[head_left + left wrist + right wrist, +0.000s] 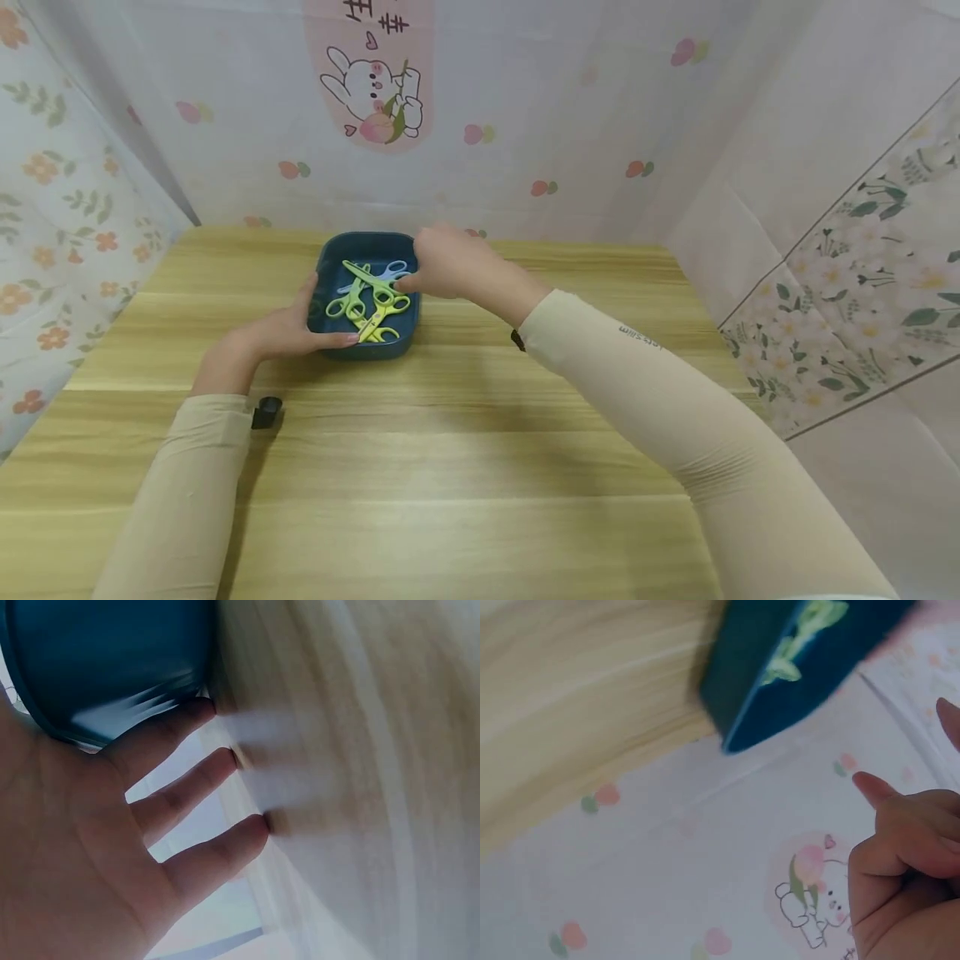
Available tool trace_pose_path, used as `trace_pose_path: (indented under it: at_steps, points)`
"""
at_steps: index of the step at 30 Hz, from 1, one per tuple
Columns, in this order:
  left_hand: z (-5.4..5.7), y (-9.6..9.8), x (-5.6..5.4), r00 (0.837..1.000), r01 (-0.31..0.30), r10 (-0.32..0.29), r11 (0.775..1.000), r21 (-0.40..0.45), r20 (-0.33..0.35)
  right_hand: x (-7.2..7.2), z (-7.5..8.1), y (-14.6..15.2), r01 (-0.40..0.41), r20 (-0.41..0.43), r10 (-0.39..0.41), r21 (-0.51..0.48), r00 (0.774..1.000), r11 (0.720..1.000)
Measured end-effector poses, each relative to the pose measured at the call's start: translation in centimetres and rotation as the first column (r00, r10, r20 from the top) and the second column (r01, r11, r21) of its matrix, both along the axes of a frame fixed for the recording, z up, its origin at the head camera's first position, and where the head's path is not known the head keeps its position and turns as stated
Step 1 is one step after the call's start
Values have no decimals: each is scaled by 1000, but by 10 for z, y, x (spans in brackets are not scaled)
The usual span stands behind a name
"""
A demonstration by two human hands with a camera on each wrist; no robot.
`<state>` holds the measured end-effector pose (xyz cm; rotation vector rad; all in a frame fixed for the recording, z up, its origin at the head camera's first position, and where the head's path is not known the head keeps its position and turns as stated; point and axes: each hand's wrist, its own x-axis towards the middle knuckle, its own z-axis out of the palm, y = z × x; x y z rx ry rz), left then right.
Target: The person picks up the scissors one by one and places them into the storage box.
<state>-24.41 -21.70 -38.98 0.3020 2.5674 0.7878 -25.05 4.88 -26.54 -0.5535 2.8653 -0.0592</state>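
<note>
A dark blue bin (365,352) stands at the back left of the table and holds several small scissors. Among them are green scissors (356,308), yellow scissors (385,310) and blue scissors (395,268), lying across one another. My left hand (281,331) rests against the bin's left front corner, thumb over the front rim. Its spread, fairly straight fingers (199,787) lie beside the bin's outer wall, near the tabletop. Over the bin's right rim hovers my right hand (457,265), thumb near the scissors' handles. Several of its fingers are loosely bent, with nothing visible between them (907,855).
The bin and hands are over a wood-grain table (465,467). Behind it hangs a printed curtain (525,108) with a rabbit picture. Floral sheets (67,233) flank both sides. A black piece (267,412) sits at the left wrist.
</note>
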Motion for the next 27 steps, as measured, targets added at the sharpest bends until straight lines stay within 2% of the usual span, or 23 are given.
trace_pose_path:
  at_steps: [4,9,14,20,27]
  points:
    - [-1,-1,-1,1000,20,-20,1000,-17,16,13,-4,7,-11,37,15,-100,999,995]
    - [2,-2,-3,1000,18,-17,999,-40,26,30,-11,20,-6,159,39,-205,986,979]
    - [5,-2,-5,999,33,-32,997,-64,15,42,-26,45,108,275,-22,-301,961,948]
    - [7,-2,-7,999,49,-48,996,-78,18,49,-44,79,214,332,-75,-407,940,888]
    - [11,-4,-4,998,62,-61,993,-97,21,59,-61,106,323,359,-163,-450,919,833]
